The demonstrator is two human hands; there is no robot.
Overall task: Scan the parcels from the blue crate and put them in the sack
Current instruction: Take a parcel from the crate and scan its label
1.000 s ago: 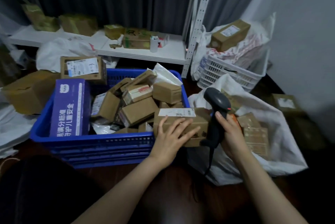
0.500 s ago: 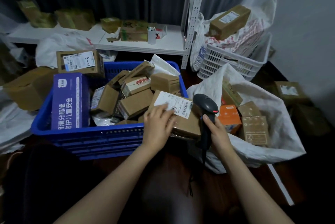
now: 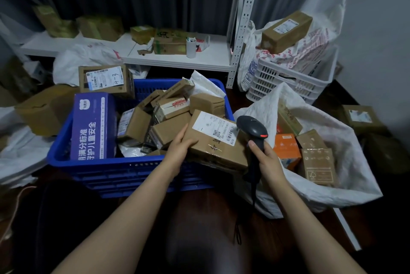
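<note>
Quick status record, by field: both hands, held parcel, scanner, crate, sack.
left hand: grips the parcel at its left edge
parcel: cardboard, label facing up, over the blue crate at its right end
right hand: grips the scanner
scanner: head beside the label, red light on
blue crate: many parcels inside
sack: open, boxes inside, including an orange box

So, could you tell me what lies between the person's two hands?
In the head view, the labelled cardboard parcel lies between them: the left hand holds its left edge, and the right hand grips the scanner beside its label.
</note>
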